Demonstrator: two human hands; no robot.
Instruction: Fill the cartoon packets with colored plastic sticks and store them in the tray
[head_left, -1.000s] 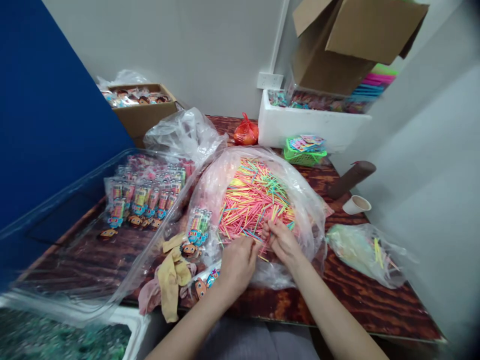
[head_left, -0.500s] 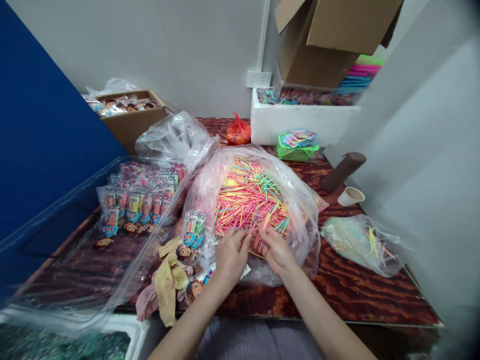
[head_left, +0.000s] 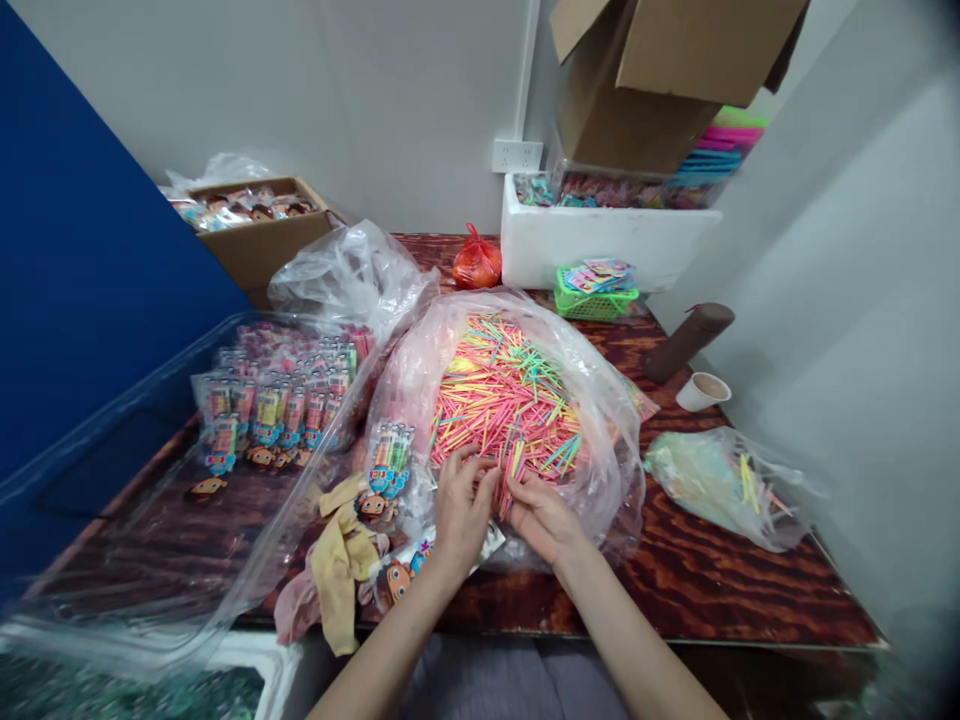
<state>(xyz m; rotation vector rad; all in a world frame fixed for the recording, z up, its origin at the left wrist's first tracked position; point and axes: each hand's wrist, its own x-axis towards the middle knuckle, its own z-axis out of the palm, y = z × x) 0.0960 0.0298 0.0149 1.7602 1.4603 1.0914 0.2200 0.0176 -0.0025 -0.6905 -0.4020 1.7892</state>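
A big clear plastic bag [head_left: 611,420] lies open on the wooden table [head_left: 697,580], heaped with thin coloured sticks [head_left: 502,395] in pink, yellow, green and blue. My left hand [head_left: 461,505] and my right hand [head_left: 541,515] sit side by side at the near edge of the heap. Both have their fingers curled among the sticks, and a small bunch of sticks shows between them. A packed sleeve of sticks with a cartoon topper [head_left: 386,465] lies just left of my left hand.
A clear tub [head_left: 90,470] at left holds several packed sleeves [head_left: 270,410]. Yellow cloth [head_left: 337,560] lies at the near edge. At the back are a cardboard box [head_left: 262,235], a white foam box [head_left: 600,240], a green basket [head_left: 596,295] and an orange bag [head_left: 476,262]. A cup [head_left: 700,392] and another bag [head_left: 720,485] sit at right.
Both hands have drawn a little to the left and closer together at the near edge of the stick heap. The view has shifted slightly.
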